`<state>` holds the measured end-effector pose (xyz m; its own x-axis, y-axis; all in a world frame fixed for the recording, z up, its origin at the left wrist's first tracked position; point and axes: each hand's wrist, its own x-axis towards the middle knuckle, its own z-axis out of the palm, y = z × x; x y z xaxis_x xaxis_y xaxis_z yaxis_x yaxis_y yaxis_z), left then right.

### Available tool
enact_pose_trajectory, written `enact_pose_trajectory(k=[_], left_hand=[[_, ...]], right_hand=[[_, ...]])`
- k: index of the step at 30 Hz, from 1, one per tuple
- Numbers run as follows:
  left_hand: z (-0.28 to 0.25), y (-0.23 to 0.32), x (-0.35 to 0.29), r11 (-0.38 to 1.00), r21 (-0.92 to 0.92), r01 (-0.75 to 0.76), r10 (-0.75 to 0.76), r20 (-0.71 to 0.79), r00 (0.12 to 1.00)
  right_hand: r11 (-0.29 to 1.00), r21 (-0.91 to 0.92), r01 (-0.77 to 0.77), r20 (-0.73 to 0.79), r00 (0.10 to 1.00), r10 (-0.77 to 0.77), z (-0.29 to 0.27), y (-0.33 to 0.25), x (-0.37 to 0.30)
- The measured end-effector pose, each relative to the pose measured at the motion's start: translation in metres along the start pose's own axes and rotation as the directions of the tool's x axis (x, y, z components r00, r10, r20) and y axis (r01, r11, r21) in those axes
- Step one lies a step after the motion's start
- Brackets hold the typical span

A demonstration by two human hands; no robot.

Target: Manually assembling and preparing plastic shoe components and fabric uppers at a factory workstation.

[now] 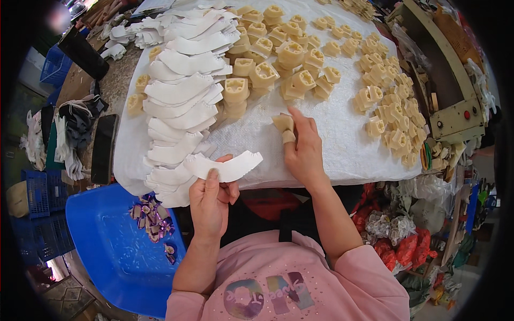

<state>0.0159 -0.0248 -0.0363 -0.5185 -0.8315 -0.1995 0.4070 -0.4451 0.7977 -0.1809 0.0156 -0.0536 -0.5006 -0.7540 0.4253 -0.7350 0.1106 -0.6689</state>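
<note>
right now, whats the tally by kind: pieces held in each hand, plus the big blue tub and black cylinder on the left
White curved piece, left hand: 1
Beige piece, right hand: 1
Blue tub: 1
Black cylinder: 1
Total: 4

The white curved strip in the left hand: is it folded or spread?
Spread: the strip shows its long curve, both ends reaching out past the left hand.

Pink shirt (326, 275) — short sleeves (375, 273) — large multicoloured lettering (246, 300) across the front
</note>
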Motion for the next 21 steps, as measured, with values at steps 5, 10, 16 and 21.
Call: enact_pose_trajectory(k=[5,10,16,21], left_hand=[[0.005,-0.002,-0.003,0.999,0.017,-0.034,0.034,-0.005,0.999],[0.008,-0.005,-0.005,0.997,0.066,-0.046,0.045,0.004,0.999],[0.025,-0.009,-0.014,0.999,0.002,-0.036,0.036,0.052,0.998],[0.036,-0.001,-0.024,0.999,-0.039,-0.008,0.015,0.169,0.985]], right_hand=[[0.944,-0.264,0.196,0.005,0.979,-0.202,-0.014,-0.004,-0.006],[0.862,0.467,-0.196,0.117,0.98,0.16,-0.034,-0.006,-0.025],[0.794,0.548,0.264,-0.047,0.957,-0.286,-0.035,-0.054,-0.042],[0.757,0.467,0.457,-0.221,0.889,-0.401,-0.024,-0.053,-0.048]])
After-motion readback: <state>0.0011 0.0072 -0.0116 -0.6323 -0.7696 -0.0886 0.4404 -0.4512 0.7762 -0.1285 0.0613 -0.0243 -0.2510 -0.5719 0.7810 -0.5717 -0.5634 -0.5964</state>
